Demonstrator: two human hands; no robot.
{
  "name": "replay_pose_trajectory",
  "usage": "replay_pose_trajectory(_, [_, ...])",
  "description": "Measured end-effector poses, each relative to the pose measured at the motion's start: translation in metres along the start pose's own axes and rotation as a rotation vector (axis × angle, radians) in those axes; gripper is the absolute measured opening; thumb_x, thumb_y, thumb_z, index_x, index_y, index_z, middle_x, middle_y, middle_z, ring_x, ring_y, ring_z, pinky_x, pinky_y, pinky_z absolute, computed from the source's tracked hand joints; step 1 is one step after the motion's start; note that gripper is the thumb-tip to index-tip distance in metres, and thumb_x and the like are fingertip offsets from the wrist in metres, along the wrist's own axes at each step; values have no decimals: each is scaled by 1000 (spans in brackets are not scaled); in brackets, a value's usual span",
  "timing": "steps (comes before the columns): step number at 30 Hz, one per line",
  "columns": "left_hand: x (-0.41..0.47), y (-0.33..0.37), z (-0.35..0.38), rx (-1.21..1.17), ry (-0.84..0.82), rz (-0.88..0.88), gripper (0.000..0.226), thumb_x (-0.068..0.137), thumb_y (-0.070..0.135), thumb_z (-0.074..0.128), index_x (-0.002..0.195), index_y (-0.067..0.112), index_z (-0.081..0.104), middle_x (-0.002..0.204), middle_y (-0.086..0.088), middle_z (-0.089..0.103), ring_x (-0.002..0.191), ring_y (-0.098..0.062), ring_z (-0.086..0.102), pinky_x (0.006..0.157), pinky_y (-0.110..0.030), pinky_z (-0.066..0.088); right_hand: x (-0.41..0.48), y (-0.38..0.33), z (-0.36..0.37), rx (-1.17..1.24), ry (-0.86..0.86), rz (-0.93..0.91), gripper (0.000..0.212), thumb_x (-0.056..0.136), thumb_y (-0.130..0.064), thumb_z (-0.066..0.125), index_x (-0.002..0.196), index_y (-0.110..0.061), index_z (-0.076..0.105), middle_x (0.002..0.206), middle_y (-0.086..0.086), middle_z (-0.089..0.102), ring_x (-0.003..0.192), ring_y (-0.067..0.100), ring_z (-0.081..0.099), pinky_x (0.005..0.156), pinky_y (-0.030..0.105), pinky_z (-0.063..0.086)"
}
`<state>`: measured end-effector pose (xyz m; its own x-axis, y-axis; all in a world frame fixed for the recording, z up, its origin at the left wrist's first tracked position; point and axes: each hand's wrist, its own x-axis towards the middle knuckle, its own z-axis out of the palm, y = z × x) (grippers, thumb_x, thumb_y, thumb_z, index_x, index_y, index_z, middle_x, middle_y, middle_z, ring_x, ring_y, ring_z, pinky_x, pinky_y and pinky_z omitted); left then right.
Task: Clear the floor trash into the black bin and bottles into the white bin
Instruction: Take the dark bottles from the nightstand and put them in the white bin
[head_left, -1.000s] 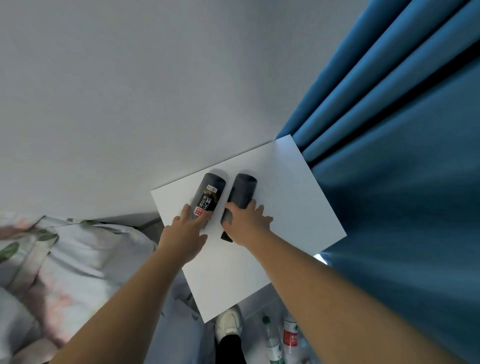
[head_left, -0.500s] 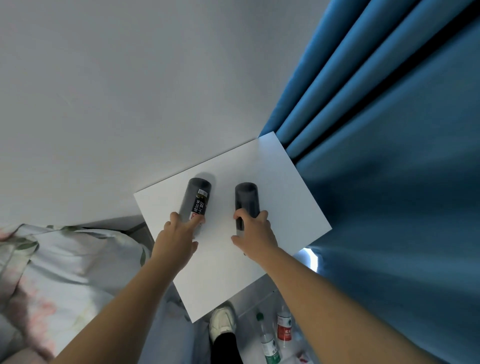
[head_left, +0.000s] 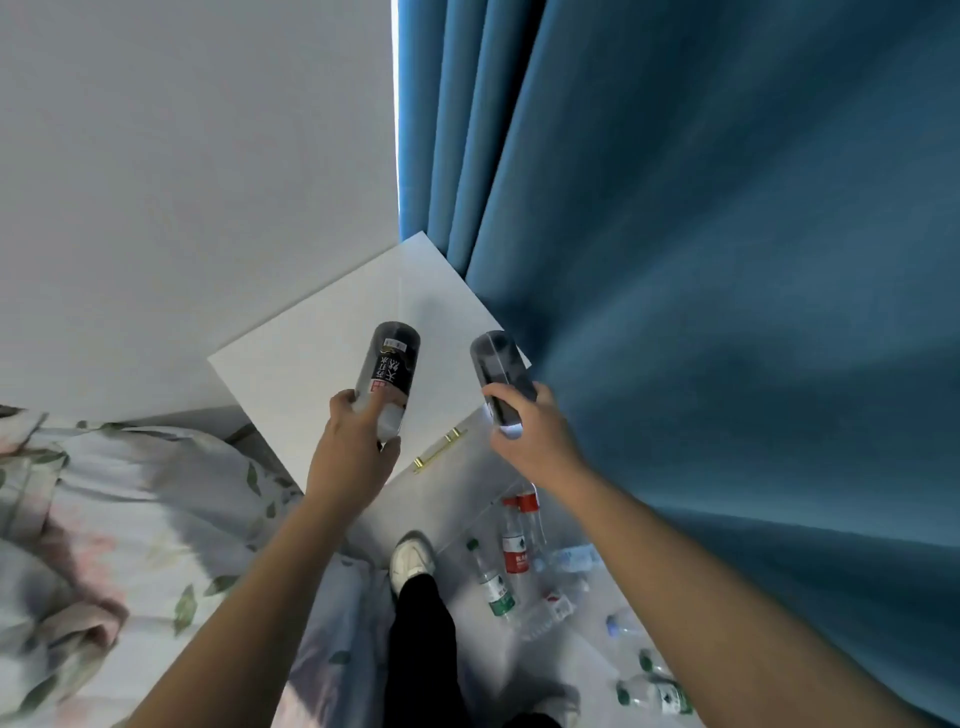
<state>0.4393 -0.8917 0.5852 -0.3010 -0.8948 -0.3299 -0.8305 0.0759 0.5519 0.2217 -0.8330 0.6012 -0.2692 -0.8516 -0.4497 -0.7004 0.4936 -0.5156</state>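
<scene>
Head view, down along two bare forearms cut off by the bottom edge. Left hand (head_left: 353, 447) curled round the near end of a dark bottle (head_left: 389, 366), held over the white desk (head_left: 301, 358); neck and cap buried in the palm. On its black label, white Chinese characters (too tilted and soft to read), a small red square, a pale sticker near the far end. Right hand (head_left: 530, 436) wrapped round a second dark bottle (head_left: 501, 371) over the desk's right edge, just beside the blue curtain (head_left: 727, 260); blurred, no writing legible. On the floor below, a red-labelled bottle (head_left: 514, 551), a green-labelled bottle (head_left: 493, 587) and more clear ones, print too small to read. At left, a floral quilt (head_left: 130, 493).
</scene>
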Motion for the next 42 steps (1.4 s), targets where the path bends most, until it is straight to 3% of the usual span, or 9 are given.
replay_pose_trajectory(3, [-42,44,0,-15,28,49,51,78,14,67,123,29,47,127,-16,41,87,-40,59,69,-38,50,-58,22,-31,109,36,-12,53,76,-23,61,120,-50,51,122,-1,44,90,17,60,82,32,55])
replay_pose_trajectory(8, [-114,118,17,-57,34,187,48,74,12,64,116,32,51,122,-11,44,78,-36,58,65,-34,51,-152,74,-67,212,140,-26,53,75,-20,63,114,-55,50,116,-6,47,80,4,58,71,13,47])
replay_pose_trajectory(16, [-232,222,85,-144,77,350,51,69,5,70,111,29,55,111,-8,46,76,-27,53,70,-30,41,-296,190,-110,293,321,-55,50,75,-18,66,115,-47,58,121,-7,47,87,7,59,79,14,48])
replay_pose_trajectory(20, [-290,270,113,-184,76,430,49,72,9,70,111,31,53,109,-2,41,68,-11,45,69,-27,39,-365,241,-130,250,442,-45,51,76,-19,65,117,-48,57,129,-11,42,98,6,52,80,0,36])
replay_pose_trajectory(24, [-330,311,127,-175,51,554,51,74,9,71,108,40,49,113,-2,43,67,-11,50,71,-29,45,-419,280,-147,236,567,-57,54,75,-20,64,119,-49,55,134,-11,41,105,12,56,92,22,48])
replay_pose_trajectory(27, [-346,337,137,-174,-1,634,54,74,8,73,107,43,50,116,-3,44,79,-17,53,76,-30,45,-454,301,-159,216,677,-66,55,72,-22,61,119,-50,54,135,-11,40,107,15,57,92,33,51])
replay_pose_trajectory(34, [-380,395,173,-146,-119,848,58,70,4,75,104,45,52,115,2,46,80,-18,57,77,-33,50,-533,358,-168,113,917,25,53,71,-21,64,116,-46,59,143,-9,35,107,15,57,87,20,49])
replay_pose_trajectory(39, [-409,430,201,-140,-237,977,59,71,3,74,103,47,52,114,7,44,82,-11,59,79,-31,50,-588,399,-169,5,995,79,55,70,-22,64,118,-48,54,145,-1,33,92,21,62,68,33,58])
replay_pose_trajectory(42, [-429,444,218,-155,-290,1038,59,70,4,75,101,48,52,113,10,44,83,1,56,77,-25,47,-614,415,-166,-28,1051,112,52,71,-22,64,116,-46,56,143,4,36,92,23,63,68,30,58])
